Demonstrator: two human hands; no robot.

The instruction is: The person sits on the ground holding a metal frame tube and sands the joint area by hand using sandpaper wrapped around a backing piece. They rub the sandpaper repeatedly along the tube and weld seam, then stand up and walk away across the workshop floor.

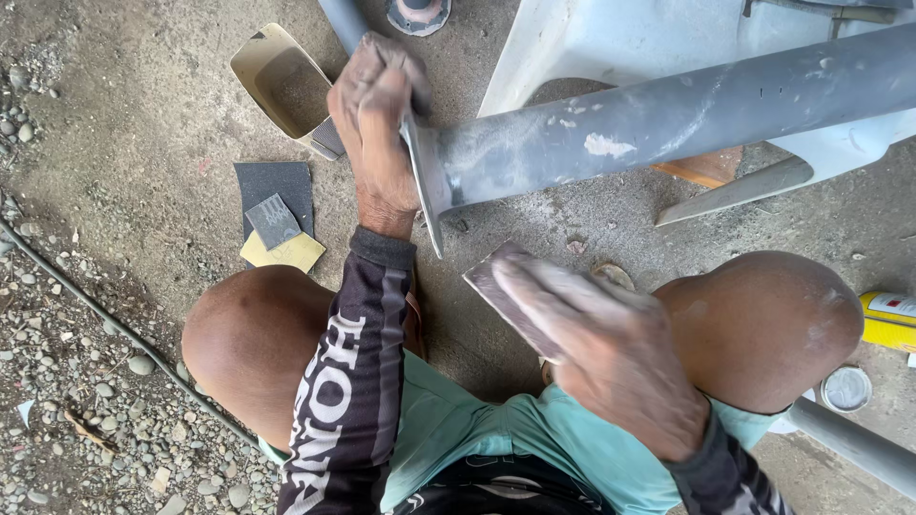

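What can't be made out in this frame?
Head view only:
- Grey tube: far end cut off by the right edge.
- Left hand: its grip on the tube's flange hidden by its own fingers.
- Sanding block: mostly covered by the right hand.
- Yellow can: cut off at the right edge.

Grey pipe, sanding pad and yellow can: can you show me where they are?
grey pipe (668,119), head view, middle of its dusty side.
sanding pad (491,286), head view, bare edge beyond the right hand's fingers.
yellow can (887,329), head view, its yellow side.
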